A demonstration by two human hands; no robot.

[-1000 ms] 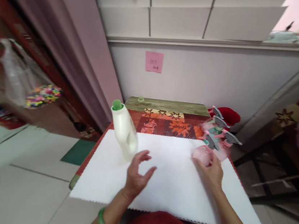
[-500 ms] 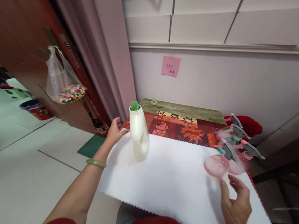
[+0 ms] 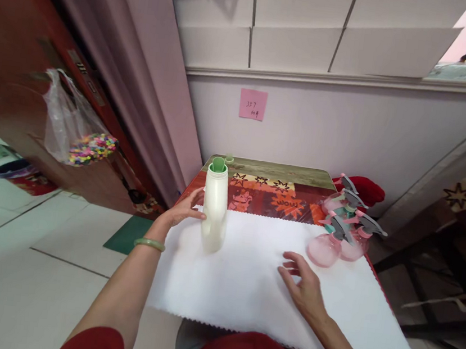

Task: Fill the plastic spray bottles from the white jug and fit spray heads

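Observation:
A pale cream detergent bottle (image 3: 215,212) with a green spout in its uncapped mouth stands upright on the white cloth (image 3: 244,289). My left hand (image 3: 186,209), a green bangle at the wrist, is around the bottle's left side. Its thumb rests against the near side and its fingers are partly hidden behind. My right hand (image 3: 304,288) hovers over the cloth, fingers curved and apart, with nothing in it. To its upper right is a pink spray bottle (image 3: 324,249) with a grey trigger, grouped with several more spray bottles.
Behind the cloth shows the patterned table top (image 3: 264,195), with a small green cap (image 3: 229,159) near its back edge. A pink note (image 3: 253,104) sticks to the wall. At left, a plastic bag of colourful bits (image 3: 87,145) hangs from the door. A red item (image 3: 367,192) lies behind the spray bottles.
My left hand has moved right onto the detergent bottle, which has turned so its handle shows less. My right hand has come left, away from the spray bottles. The view has shifted somewhat.

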